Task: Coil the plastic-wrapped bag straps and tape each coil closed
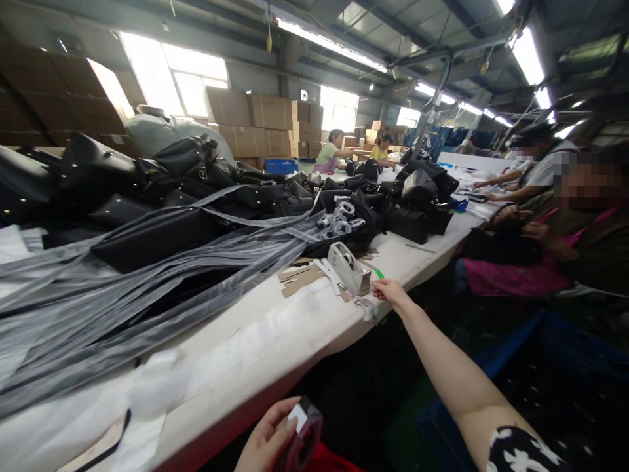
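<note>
At the bottom of the view, my left hand (269,438) is closed around a rolled-up dark strap (310,429) with a small white piece of paper on its side. My right hand (390,292) reaches out to the table's edge, its fingers pinched together beside the front end of a pale tape dispenser (350,270). What the fingertips hold, if anything, is too small to make out. A green-handled tool (378,272) lies just behind them. Cardboard strips (299,278) lie left of the dispenser, and scraps of clear tape (368,308) hang at the edge.
Long grey translucent-wrapped straps (162,269) spread over the white table (275,341). Rolled straps (341,219) and heaped black bags (275,196) sit behind. Co-workers sit along the right side and farther back. A blue bin (540,334) stands on the floor at right.
</note>
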### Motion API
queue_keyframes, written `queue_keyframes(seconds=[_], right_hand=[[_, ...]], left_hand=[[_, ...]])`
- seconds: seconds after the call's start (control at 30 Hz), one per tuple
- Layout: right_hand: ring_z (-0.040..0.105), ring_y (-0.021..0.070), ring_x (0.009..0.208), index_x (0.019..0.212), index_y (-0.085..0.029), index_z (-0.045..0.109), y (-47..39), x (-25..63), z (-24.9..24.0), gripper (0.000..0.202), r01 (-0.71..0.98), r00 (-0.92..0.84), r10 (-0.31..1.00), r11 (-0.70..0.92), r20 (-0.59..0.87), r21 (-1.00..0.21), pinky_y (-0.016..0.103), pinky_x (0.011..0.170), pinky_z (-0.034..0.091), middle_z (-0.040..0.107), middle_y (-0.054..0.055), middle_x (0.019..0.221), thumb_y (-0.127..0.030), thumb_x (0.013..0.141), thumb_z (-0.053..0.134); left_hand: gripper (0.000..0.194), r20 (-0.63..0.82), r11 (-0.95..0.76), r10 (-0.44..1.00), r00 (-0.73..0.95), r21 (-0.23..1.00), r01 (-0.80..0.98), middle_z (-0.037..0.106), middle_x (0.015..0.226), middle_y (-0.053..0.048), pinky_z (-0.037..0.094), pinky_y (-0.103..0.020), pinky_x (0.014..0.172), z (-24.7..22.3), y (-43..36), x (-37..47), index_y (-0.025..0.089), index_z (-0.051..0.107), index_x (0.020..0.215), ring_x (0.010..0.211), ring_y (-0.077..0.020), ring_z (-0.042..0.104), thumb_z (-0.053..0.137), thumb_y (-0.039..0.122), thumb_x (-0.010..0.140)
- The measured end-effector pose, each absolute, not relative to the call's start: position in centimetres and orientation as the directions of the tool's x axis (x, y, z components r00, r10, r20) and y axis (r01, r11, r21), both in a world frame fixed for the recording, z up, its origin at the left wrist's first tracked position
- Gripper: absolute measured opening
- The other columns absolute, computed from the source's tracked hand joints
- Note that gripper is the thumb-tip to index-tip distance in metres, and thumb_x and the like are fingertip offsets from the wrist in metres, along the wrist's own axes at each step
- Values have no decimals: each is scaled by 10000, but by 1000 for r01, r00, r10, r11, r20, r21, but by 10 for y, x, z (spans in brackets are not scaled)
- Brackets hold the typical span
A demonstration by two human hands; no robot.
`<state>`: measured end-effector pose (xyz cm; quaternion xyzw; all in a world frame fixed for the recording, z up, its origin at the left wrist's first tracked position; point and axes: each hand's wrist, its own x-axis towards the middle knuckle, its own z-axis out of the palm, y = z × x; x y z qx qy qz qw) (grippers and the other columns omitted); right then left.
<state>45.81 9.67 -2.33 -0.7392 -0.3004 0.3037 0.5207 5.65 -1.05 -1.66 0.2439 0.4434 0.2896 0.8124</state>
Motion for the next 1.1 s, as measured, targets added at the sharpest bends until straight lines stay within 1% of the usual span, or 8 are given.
queue_keyframes(seconds=[0.07,0.23,0.37,0.47,0.53,0.63,0.7,1.1], right_hand=[[553,116,472,613,-135,618,99,454,-25,149,120,664,730,-314,-159,-942,219,458,420,621,46,523,-228,669,720],[501,91,426,587,-132,582,97,452,-29,141,118,716,661,-430,-223,-895,203,433,400,575,29,472,-141,697,669],[518,104,445,614,-137,585,85,422,-32,149,144,712,667,-445,-220,-884,216,451,423,573,13,490,-209,682,697],[542,96,488,720,-142,630,58,355,-25,228,67,551,814,-264,-185,-962,209,502,459,605,-9,565,-326,658,750],[541,84,511,743,-150,643,33,296,-17,275,-98,321,930,-157,-180,-983,201,538,468,610,-19,585,-360,640,788],[538,81,530,763,-157,659,1,221,-9,243,-240,48,974,-206,-223,-949,196,547,450,616,-18,592,-370,712,765],[522,80,515,745,-157,653,-11,192,-7,236,-265,-50,969,-248,-244,-932,199,534,431,607,-19,570,-375,745,744],[461,77,442,639,-156,589,-11,169,-14,362,-152,-113,932,-358,-343,-921,207,463,379,554,-32,489,-472,677,763]], left_hand=[[522,-562,685,715,416,681,-258,713,904,-105,503,-299,680,-13,-14,56,162,682,997,742,-213,662,854,429,583],[473,-458,556,814,358,793,-248,709,930,-88,494,-277,767,1,-19,44,155,664,1009,818,-182,647,831,391,635],[475,-413,471,877,246,841,-267,704,916,-84,487,-267,767,-6,-18,33,141,658,1001,817,-167,635,823,398,637],[475,-395,436,899,190,849,-297,701,879,-71,488,-264,741,-16,-15,31,143,650,1007,786,-158,633,811,405,645],[463,-375,409,912,165,858,-310,699,869,-61,487,-259,735,-20,-13,32,148,647,1004,776,-151,631,803,404,651],[427,-341,373,927,155,881,-292,699,887,-59,486,-257,750,-22,-10,32,151,639,1018,790,-148,627,774,388,690],[407,-320,349,936,146,900,-260,700,898,-63,488,-259,750,-22,-10,30,150,632,1031,791,-149,624,753,377,716],[326,-234,245,969,83,952,-184,696,946,-70,489,-280,805,-22,-9,20,150,625,1034,844,-169,629,698,315,763]])
